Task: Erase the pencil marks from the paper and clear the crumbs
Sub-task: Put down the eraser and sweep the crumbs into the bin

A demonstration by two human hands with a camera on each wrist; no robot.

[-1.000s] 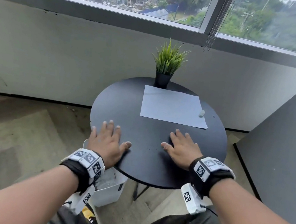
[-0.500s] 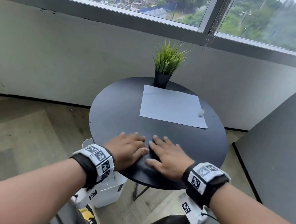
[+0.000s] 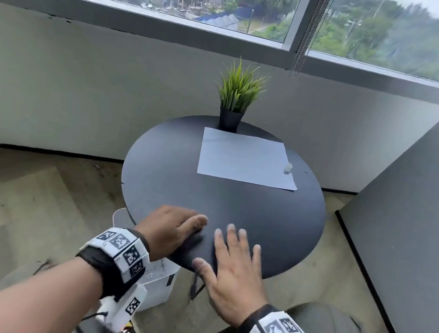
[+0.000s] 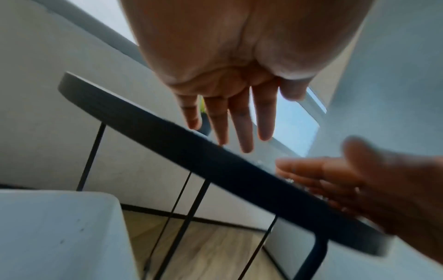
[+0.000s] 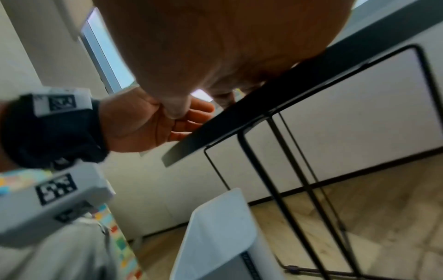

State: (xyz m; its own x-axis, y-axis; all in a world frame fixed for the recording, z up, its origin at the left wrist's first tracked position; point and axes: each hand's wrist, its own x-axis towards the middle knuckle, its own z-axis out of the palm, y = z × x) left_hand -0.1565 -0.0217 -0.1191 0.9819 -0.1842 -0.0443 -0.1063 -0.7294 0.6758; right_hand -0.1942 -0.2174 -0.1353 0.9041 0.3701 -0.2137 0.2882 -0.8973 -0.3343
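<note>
A sheet of white paper (image 3: 244, 158) lies on the far half of the round black table (image 3: 235, 210). A small white eraser (image 3: 288, 167) sits at the paper's right edge. No pencil marks or crumbs can be made out at this distance. My left hand (image 3: 176, 227) rests at the table's near-left rim, empty, its fingers (image 4: 239, 121) straight and pointing right. My right hand (image 3: 232, 254) lies flat beside it at the near edge with fingers spread, holding nothing. Both hands are well short of the paper.
A potted green plant (image 3: 235, 101) stands behind the paper at the table's far edge. A white bin (image 3: 158, 281) sits on the floor under the near-left rim. A grey partition (image 3: 415, 220) closes off the right side. The table's black wire legs (image 5: 275, 170) stand beside the bin.
The hands, first apart on the near table, slid together at its near edge. The left hand now sits at the rim turned sideways, and the right has drawn back slightly.
</note>
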